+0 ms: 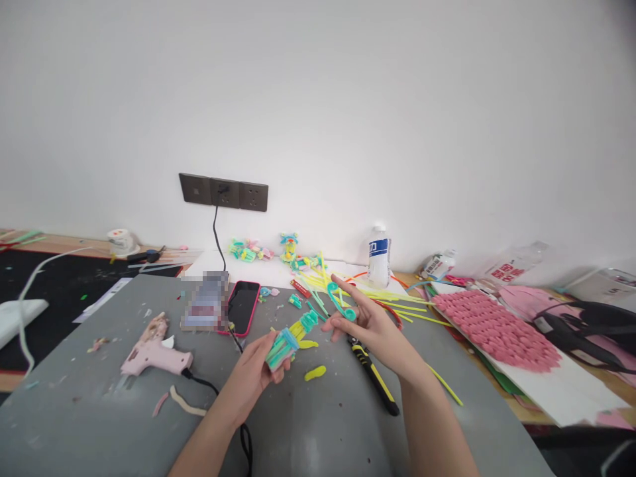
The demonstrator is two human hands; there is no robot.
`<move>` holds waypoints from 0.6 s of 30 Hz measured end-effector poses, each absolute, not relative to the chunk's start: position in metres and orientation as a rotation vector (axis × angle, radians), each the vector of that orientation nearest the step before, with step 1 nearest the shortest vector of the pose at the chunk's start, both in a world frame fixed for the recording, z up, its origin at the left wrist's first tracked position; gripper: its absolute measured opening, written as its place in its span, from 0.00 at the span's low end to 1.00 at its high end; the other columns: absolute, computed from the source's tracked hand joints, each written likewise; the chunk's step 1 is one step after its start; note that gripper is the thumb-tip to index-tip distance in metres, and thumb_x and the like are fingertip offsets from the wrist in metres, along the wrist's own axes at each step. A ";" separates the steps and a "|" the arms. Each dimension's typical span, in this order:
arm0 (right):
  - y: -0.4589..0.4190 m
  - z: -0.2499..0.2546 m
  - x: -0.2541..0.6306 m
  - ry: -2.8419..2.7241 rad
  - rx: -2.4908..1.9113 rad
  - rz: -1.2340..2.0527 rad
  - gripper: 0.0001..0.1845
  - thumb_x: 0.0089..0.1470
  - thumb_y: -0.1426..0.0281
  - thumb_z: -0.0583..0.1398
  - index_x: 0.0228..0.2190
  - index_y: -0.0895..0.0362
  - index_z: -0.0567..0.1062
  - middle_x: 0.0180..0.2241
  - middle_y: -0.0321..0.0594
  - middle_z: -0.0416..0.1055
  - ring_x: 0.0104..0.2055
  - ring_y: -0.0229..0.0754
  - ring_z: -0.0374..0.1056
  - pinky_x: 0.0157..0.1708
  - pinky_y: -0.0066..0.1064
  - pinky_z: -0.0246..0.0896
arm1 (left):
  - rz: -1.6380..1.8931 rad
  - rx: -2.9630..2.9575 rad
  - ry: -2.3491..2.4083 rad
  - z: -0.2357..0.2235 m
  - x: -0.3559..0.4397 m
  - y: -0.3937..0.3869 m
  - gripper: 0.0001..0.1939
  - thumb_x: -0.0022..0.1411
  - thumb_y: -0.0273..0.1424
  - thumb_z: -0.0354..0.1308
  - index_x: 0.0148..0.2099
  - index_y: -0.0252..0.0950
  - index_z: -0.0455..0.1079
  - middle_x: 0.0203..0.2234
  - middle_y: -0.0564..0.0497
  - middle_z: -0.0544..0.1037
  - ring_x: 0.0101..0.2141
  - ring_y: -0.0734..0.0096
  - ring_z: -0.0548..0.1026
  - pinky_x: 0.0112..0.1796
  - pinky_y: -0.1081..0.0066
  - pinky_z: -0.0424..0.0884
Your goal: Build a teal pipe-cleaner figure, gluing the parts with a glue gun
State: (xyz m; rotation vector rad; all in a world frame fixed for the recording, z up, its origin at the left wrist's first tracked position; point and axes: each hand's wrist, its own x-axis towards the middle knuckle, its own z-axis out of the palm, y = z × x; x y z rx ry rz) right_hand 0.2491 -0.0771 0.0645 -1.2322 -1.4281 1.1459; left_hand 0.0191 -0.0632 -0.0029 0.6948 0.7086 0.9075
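Note:
My left hand (pixel 253 368) is closed around a small craft figure (pixel 287 343) of teal and yellow pipe cleaners with a light blue band. A yellow piece juts from its side. To the right, my right hand (pixel 370 324) pinches a teal pipe cleaner (pixel 350 314) that curls at both ends, its index finger stretched up and left. The two hands are apart, and the curl does not touch the figure. Below the right hand lie pliers (pixel 375 379) with black and yellow handles, their jaws partly hidden. A loose yellow piece (pixel 315 373) rests between the hands.
A pink glue gun (pixel 158 356) lies at left, its black cord running past my left forearm. Behind are a phone (pixel 243 308), several yellow pipe cleaners (pixel 407 305), finished figures (pixel 289 247) and a bottle (pixel 379 258). A pink woven piece (pixel 497 328) lies at right.

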 end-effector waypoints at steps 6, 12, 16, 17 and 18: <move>-0.077 0.062 0.246 -1.542 -1.235 1.089 0.23 0.60 0.56 0.61 0.51 0.55 0.73 0.31 0.40 0.80 0.28 0.42 0.75 0.34 0.35 0.69 | 0.910 0.669 0.713 -0.001 0.020 -0.063 0.22 0.52 0.47 0.71 0.31 0.31 0.73 0.19 0.52 0.73 0.19 0.78 0.62 0.24 0.74 0.59; -0.080 0.054 0.240 -1.468 -1.210 1.131 0.36 0.59 0.53 0.60 0.63 0.55 0.61 0.29 0.38 0.80 0.26 0.41 0.72 0.31 0.35 0.67 | 0.940 0.632 0.686 -0.001 0.020 -0.062 0.22 0.52 0.46 0.71 0.27 0.31 0.70 0.19 0.52 0.72 0.20 0.79 0.60 0.24 0.74 0.60; -0.082 0.051 0.237 -1.410 -1.217 1.158 0.41 0.58 0.52 0.62 0.63 0.56 0.54 0.29 0.37 0.81 0.25 0.40 0.71 0.32 0.34 0.66 | 0.949 0.626 0.694 -0.001 0.019 -0.061 0.22 0.52 0.46 0.72 0.27 0.31 0.71 0.19 0.52 0.73 0.20 0.79 0.61 0.24 0.74 0.61; -0.082 0.050 0.237 -1.394 -1.221 1.163 0.37 0.57 0.52 0.63 0.60 0.55 0.58 0.29 0.38 0.81 0.26 0.40 0.71 0.32 0.34 0.66 | 0.951 0.620 0.696 -0.001 0.020 -0.061 0.22 0.51 0.46 0.72 0.27 0.31 0.71 0.19 0.52 0.73 0.20 0.79 0.61 0.24 0.74 0.61; -0.082 0.049 0.237 -1.377 -1.224 1.168 0.33 0.55 0.52 0.64 0.55 0.54 0.61 0.29 0.39 0.82 0.26 0.40 0.72 0.32 0.34 0.66 | 0.955 0.612 0.697 0.000 0.020 -0.062 0.22 0.50 0.46 0.73 0.27 0.31 0.71 0.19 0.51 0.73 0.19 0.79 0.61 0.24 0.74 0.61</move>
